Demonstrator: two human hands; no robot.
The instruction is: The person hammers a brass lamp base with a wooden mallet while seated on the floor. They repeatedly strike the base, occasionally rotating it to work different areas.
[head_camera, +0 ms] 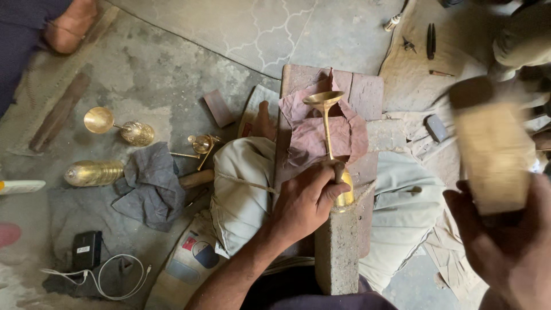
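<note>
At centre frame the left hand [307,201] closes around the lower stem of a brass ladle [325,123], pinning it on a stone block [338,252] whose near edge runs toward the bottom of the frame. The ladle's bowl lies on a reddish cloth [350,135] over a wooden board [367,95]. At the right edge the right hand [505,241] grips a blurred wooden mallet [491,152], raised clear above the block. More brass pieces [117,129] lie at left on open floor.
</note>
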